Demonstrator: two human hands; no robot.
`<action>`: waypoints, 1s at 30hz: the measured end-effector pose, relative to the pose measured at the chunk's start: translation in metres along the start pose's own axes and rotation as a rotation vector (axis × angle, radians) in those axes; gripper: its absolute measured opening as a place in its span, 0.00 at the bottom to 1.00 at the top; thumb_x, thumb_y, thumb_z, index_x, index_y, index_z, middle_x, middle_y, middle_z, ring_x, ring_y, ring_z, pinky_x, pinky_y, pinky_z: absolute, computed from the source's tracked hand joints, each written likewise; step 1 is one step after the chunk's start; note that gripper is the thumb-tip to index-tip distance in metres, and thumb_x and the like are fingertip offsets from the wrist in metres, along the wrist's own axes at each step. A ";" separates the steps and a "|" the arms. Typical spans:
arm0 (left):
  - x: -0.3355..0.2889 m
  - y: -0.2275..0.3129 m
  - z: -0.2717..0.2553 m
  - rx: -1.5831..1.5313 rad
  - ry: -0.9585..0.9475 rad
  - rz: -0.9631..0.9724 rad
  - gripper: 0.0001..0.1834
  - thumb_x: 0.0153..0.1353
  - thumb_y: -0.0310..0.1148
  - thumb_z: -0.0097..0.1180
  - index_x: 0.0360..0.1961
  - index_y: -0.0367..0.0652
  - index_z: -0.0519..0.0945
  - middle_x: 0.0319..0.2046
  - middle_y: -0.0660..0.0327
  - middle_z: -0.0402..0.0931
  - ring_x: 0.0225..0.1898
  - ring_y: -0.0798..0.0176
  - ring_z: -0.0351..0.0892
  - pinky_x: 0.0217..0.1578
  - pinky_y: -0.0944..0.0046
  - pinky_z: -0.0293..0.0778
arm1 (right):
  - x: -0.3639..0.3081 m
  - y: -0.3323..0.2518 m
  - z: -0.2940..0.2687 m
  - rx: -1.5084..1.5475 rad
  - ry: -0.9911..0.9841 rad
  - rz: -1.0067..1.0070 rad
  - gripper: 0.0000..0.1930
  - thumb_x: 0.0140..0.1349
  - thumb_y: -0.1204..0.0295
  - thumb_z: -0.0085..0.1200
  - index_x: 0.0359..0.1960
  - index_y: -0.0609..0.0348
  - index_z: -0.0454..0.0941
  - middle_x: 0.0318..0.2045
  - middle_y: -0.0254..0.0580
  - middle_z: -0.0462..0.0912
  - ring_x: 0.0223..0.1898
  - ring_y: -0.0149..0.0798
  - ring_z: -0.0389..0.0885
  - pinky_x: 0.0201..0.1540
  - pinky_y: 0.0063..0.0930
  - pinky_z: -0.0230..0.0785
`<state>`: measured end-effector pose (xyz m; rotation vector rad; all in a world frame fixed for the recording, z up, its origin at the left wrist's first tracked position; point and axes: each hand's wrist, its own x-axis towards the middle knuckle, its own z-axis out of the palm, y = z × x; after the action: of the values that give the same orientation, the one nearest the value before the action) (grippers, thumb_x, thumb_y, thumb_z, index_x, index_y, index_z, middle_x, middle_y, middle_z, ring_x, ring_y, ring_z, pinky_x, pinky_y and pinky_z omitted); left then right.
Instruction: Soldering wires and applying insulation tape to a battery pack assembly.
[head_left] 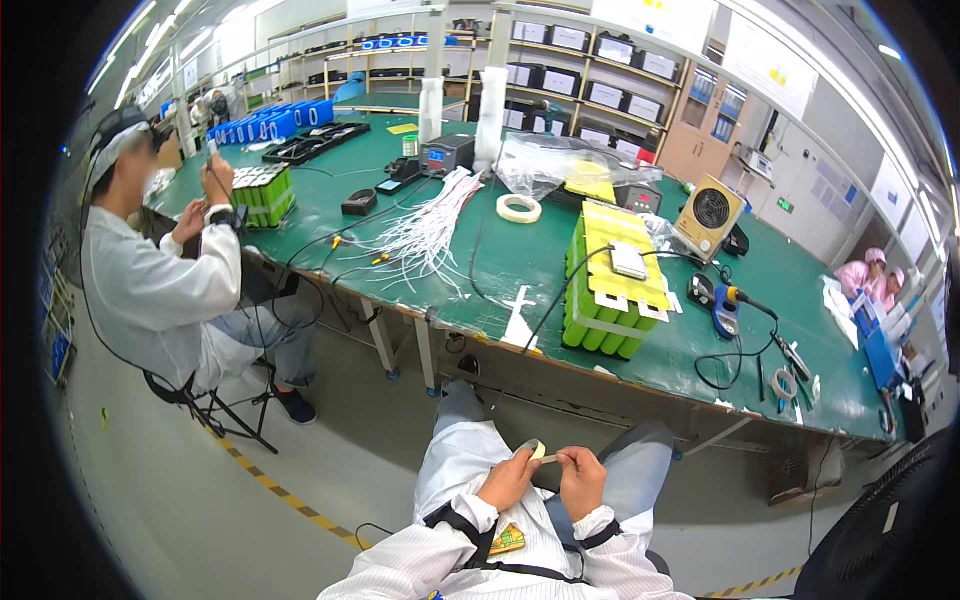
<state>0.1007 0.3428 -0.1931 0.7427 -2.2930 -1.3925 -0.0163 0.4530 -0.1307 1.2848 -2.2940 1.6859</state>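
Note:
Over my lap, my left hand [508, 480] is closed on a small roll of cream-coloured tape [539, 449]. A short length of the tape stretches across to my right hand [582, 484], whose thumb and fingers pinch its end. On the green table ahead stands a green battery pack [612, 290] of upright cylindrical cells, with yellow sheets on top and a pale band around it. A white box-shaped device [629, 261] with a cable rests on the pack. Neither hand touches the pack or table.
A seated co-worker [165, 270] handles another green battery pack [263, 195] at left. The green table [400, 270] carries white wires [440, 225], another tape roll [519, 208], a fan [709, 216], a soldering iron in its stand [727, 315] and hand tools [792, 355]. Its front edge runs above my knees.

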 end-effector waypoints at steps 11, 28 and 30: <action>-0.001 0.008 0.000 0.006 0.014 0.016 0.24 0.73 0.32 0.46 0.66 0.35 0.62 0.34 0.38 0.82 0.37 0.30 0.81 0.42 0.38 0.75 | 0.004 -0.003 -0.013 -0.007 -0.038 -0.048 0.03 0.62 0.79 0.62 0.36 0.65 0.84 0.30 0.48 0.87 0.30 0.44 0.86 0.35 0.33 0.77; 0.015 -0.006 0.003 0.040 -0.096 -0.004 0.20 0.72 0.34 0.47 0.60 0.34 0.69 0.45 0.35 0.79 0.46 0.30 0.77 0.47 0.39 0.72 | 0.002 0.010 -0.025 -0.047 0.050 -0.070 0.07 0.56 0.80 0.66 0.35 0.61 0.84 0.31 0.45 0.87 0.33 0.49 0.86 0.37 0.37 0.81; 0.013 -0.008 0.000 0.035 -0.075 0.007 0.14 0.71 0.33 0.47 0.52 0.36 0.74 0.39 0.37 0.79 0.42 0.30 0.77 0.43 0.38 0.71 | 0.008 0.014 -0.025 -0.027 0.035 -0.018 0.06 0.57 0.80 0.66 0.36 0.62 0.84 0.31 0.44 0.86 0.33 0.48 0.86 0.36 0.36 0.80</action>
<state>0.0920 0.3319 -0.2003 0.7038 -2.3809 -1.4031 -0.0408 0.4692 -0.1279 1.2568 -2.2699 1.6529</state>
